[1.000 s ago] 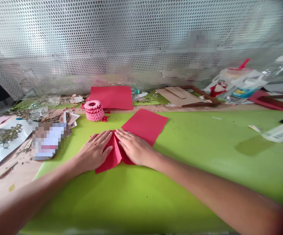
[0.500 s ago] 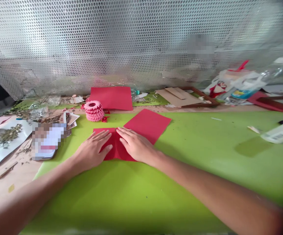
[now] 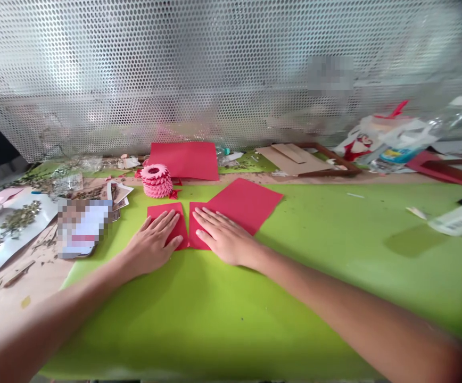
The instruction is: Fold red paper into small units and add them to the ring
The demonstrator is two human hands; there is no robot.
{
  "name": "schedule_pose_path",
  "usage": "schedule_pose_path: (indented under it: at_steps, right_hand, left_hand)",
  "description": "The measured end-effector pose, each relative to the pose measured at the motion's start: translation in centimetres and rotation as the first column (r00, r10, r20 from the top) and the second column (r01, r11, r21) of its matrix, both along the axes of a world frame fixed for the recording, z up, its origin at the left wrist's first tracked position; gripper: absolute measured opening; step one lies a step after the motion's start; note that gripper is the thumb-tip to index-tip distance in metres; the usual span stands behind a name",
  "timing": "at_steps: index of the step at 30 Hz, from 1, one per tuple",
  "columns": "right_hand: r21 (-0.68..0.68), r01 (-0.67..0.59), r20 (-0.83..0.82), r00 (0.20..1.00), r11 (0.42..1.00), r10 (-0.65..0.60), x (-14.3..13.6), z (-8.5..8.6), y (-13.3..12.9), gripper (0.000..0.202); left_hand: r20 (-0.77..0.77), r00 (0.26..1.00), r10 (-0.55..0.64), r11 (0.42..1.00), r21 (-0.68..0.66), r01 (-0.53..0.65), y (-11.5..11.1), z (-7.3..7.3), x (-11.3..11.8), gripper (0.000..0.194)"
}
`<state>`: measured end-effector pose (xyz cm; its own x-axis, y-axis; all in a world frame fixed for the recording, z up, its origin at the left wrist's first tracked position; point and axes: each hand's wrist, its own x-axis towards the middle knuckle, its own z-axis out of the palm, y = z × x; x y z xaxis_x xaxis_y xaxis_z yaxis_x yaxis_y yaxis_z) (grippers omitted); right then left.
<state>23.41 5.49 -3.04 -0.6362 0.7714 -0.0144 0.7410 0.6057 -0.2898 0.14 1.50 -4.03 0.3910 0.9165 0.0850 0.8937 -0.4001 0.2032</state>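
My left hand [image 3: 153, 242] lies flat with fingers apart on the left piece of red paper [image 3: 155, 210]. The right piece of red paper [image 3: 196, 238] is under my right hand [image 3: 228, 236], whose fingers are stretched out. A narrow gap of green shows between the two pieces, which come close together at their near edge. A larger red sheet [image 3: 250, 199] lies at an angle behind my right hand and partly beneath it. Beyond my left hand stands a pink ring-shaped stack of folded paper [image 3: 157, 182], with small red scraps [image 3: 174, 193] beside it.
Another red sheet [image 3: 187, 160] lies at the back, near the perforated metal screen [image 3: 215, 69]. A phone [image 3: 83, 229] and dried plant bits [image 3: 19, 218] are at left. Cardboard [image 3: 295, 159], plastic bags [image 3: 390, 143] and a white bottle [image 3: 458, 217] are at right.
The red paper under my hands now shows as two pieces with a green gap between them, where it met along a middle line before. My hands have barely moved.
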Motion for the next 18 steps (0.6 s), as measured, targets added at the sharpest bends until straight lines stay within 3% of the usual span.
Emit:
schedule_pose_path:
  at_steps: [6, 11, 18]
  right_hand:
    - [-0.061, -0.02, -0.012, 1.0, 0.998, 0.019, 0.7, 0.6, 0.3, 0.068]
    - [-0.023, -0.011, -0.036, 0.999, 1.0, 0.01, 0.9, 1.1, 0.3, 0.09]
    - [0.148, -0.168, -0.199, 0.96, 0.975, 0.196, 0.3, 1.1, -0.4, 0.055]
  left_hand:
    - [-0.072, 0.991, -0.113, 0.985, -0.141, 0.102, 1.1, 1.8, -1.5, 0.063]
    - [-0.054, 0.995, -0.08, 0.989, -0.126, 0.073, 1.5, 2.2, -1.7, 0.08]
    - [0.008, 1.0, -0.01, 0.994, -0.111, 0.011, 1.6, 2.1, -1.6, 0.087]
